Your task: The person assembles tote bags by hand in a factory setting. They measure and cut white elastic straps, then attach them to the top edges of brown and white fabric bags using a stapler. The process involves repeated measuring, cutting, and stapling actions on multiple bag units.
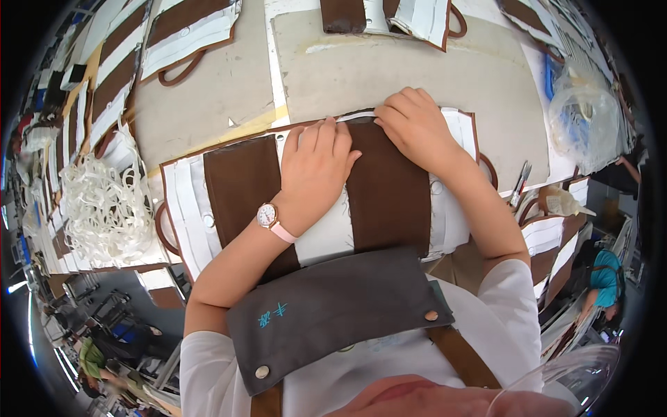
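A bag panel (389, 187) with wide brown and white stripes lies before me, a brown handle loop at each side. Along its far edge runs a thin white strip (358, 116), showing between my two hands. My left hand (316, 163) rests on the panel, fingertips at that edge by the strip's left end, thumb spread away. At the strip's right end, my right hand (417, 128) bends its fingers over the edge and pinches the strip; its fingertips are partly hidden. A watch with a pink band (271, 219) is on my left wrist.
A tangled heap of white strips (108, 208) sits at the left. More striped panels (187, 31) lie at the back. To the right are pens (520, 182), a clear plastic bag (587, 121) and a nozzle bottle (563, 201). Other people (604, 278) are farther off.
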Demonstrator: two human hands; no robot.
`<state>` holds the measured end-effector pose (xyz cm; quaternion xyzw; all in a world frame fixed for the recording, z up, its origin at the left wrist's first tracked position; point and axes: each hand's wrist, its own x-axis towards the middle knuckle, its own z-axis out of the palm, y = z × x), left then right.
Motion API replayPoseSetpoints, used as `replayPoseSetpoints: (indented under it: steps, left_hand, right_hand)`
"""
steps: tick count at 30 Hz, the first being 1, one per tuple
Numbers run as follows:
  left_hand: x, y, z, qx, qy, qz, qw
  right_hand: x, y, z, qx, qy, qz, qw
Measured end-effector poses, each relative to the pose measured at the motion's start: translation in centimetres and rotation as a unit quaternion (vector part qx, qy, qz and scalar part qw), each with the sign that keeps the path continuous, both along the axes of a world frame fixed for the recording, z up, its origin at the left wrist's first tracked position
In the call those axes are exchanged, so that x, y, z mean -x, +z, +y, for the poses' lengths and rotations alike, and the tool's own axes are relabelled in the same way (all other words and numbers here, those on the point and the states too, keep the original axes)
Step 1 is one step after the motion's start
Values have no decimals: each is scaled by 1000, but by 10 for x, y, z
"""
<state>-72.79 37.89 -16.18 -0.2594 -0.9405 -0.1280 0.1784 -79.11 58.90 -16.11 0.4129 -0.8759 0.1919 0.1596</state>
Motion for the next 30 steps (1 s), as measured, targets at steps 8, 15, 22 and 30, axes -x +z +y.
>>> replayPoseSetpoints:
  steps: [8, 15, 22, 30]
  left_hand:
    - [-1, 1, 2, 6, 15, -17, 1000]
    - [0, -1, 1, -11, 9, -18, 1000]
    - [-1, -1, 1, -19, 11, -12, 1000]
    - [-1, -1, 0, -26, 7, -16, 1000]
  right_hand:
    - [-2, 0, 7, 10, -9, -20, 1000]
    - [-5, 6, 8, -63, 15, 28, 997]
    - [-6, 3, 6, -40, 2, 63, 997]
    - [-4, 1, 7, -55, 3, 38, 998]
